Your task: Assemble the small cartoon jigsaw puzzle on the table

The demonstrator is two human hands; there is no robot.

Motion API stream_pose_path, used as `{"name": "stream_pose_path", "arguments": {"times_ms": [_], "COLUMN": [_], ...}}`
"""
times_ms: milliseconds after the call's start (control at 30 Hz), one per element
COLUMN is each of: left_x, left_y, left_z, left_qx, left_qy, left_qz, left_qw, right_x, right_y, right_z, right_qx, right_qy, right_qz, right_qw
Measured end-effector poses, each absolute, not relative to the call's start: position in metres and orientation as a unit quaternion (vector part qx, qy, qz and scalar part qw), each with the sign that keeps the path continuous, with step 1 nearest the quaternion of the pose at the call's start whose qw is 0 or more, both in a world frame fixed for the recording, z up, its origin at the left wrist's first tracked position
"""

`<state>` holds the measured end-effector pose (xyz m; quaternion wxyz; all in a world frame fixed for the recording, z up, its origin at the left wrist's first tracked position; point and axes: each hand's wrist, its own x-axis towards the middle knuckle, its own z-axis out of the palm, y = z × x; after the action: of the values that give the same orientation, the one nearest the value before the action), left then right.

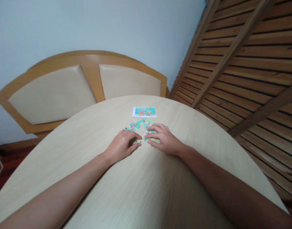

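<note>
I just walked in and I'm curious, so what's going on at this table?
Someone has both hands down among small, colourful pieces on the pale table. The left hand is at the near left of the spread, and the right hand partly covers its right side. Whether either grips a piece is too small to tell. The pieces lie loosely around a bare patch, and a printed picture sheet lies just beyond them.

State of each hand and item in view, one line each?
Puzzle pieces: scattered in a loose arc.
Left hand: thumb and forefinger apart beside pieces; grip unclear.
Right hand: fingers apart, curved over pieces.
Picture sheet: flat, printed side up.
White cord: bent, partly out of frame.
</note>
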<state>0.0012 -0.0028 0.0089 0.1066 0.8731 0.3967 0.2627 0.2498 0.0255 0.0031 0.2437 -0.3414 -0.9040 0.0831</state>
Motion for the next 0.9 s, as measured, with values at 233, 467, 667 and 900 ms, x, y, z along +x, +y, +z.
{"name": "stream_pose_path", "arguments": {"times_ms": [233,467,667,900], "left_x": [0.000,0.001,0.005,0.009], "left_y": [-0.001,-0.007,-0.011,-0.014], "left_z": [0.008,0.011,0.011,0.012], "left_qx": [0.866,0.892,0.906,0.907], "left_qy": [0.398,0.313,0.286,0.300], "left_qz": [0.270,0.272,0.265,0.256], "left_qw": [0.141,0.177,0.163,0.152], "right_x": [0.250,0.250,0.250,0.251], "right_y": [0.025,0.023,0.023,0.025], "right_z": [0.003,0.006,0.008,0.005], "right_qx": [-0.356,-0.337,-0.318,-0.330], "right_qy": [-0.899,-0.912,-0.918,-0.906], "right_qz": [0.106,0.116,0.115,0.122], "right_qw": [0.230,0.201,0.207,0.235]}}
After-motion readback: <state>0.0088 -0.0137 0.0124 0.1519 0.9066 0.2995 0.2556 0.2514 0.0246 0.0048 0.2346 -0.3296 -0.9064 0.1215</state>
